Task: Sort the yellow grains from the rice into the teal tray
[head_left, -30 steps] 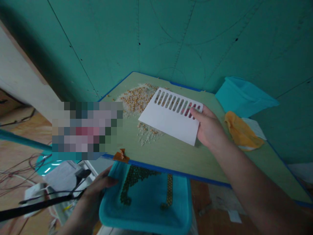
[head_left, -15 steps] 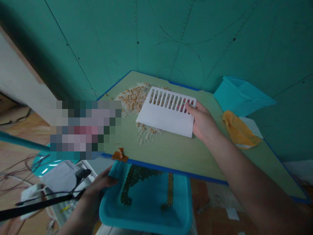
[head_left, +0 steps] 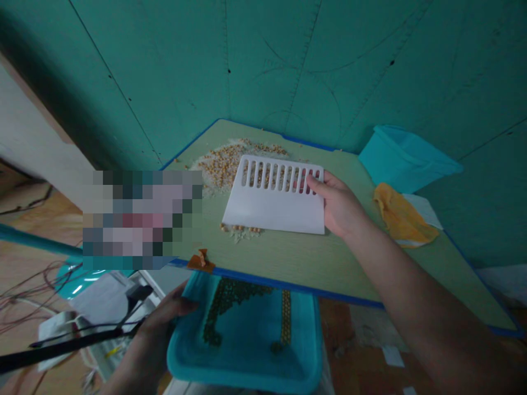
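Note:
My right hand (head_left: pixel 340 200) is closed on the right end of a white plastic scraper (head_left: pixel 274 208) with a row of long slots, thumb on top. The scraper leans over the table (head_left: pixel 337 263), its solid edge toward me. Along that edge lies a little heap of yellow beans and pale grains (head_left: pixel 241 233). Behind it spreads a larger mixed pile (head_left: pixel 224 162), partly seen through the slots. Below the table's front edge, my left hand (head_left: pixel 175 307) grips the left side of a teal basin (head_left: pixel 247 379); its fingers are partly hidden.
Orange tape (head_left: pixel 201 261) is stuck on the blue front edge. At the table's right are a teal bin (head_left: pixel 405 159) and a yellow cloth (head_left: pixel 403 216) over something white. A green wall (head_left: pixel 164 66) stands behind. Cables and a black bar (head_left: pixel 74 341) are at left, near a blurred-out patch.
The scraper has slid toward me and slightly left, covering part of the little heap and uncovering more of the rear pile. My left hand and the basin have stayed about where they were.

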Demonstrator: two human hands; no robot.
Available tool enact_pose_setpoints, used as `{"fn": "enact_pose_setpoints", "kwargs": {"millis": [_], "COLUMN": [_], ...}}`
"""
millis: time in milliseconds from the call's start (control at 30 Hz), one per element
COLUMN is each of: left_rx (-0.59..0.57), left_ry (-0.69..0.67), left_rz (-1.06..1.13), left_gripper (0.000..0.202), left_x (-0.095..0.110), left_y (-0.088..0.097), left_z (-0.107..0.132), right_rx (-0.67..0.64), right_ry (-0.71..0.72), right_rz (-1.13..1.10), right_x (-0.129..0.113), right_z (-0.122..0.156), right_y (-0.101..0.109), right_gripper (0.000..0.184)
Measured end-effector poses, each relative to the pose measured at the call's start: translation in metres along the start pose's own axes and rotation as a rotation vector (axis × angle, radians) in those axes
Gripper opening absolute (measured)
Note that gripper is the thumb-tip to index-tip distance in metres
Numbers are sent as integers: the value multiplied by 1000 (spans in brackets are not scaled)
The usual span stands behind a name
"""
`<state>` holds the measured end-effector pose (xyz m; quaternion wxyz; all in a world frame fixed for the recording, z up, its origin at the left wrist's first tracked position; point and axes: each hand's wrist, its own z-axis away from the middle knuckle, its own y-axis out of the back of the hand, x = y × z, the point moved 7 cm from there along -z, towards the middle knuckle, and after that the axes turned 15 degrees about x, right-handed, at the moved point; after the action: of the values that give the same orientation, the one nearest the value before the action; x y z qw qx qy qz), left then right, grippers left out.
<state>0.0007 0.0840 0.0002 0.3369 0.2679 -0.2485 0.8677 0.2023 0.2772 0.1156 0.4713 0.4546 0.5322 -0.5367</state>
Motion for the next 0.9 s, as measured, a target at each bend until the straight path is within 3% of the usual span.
{"fn": "enact_pose_setpoints", "kwargs": {"millis": [500, 733, 900], "left_rx": [-51, -2, -34], "left_ry": [-28, -39, 12], "left_rz": [-10, -40, -9], "left_gripper": [31, 35, 36], "left_x": [5, 3, -3], "left_y": [-12, -7, -7], "left_z": [9, 10, 4], "right_rx": [-22, -24, -25], "right_ry": [-63, -82, -95], "right_rz": [-54, -99, -121], "right_x": [7, 8, 10], "right_z": [8, 12, 13], "right_y": [1, 0, -1], "right_gripper": [22, 18, 16]}}
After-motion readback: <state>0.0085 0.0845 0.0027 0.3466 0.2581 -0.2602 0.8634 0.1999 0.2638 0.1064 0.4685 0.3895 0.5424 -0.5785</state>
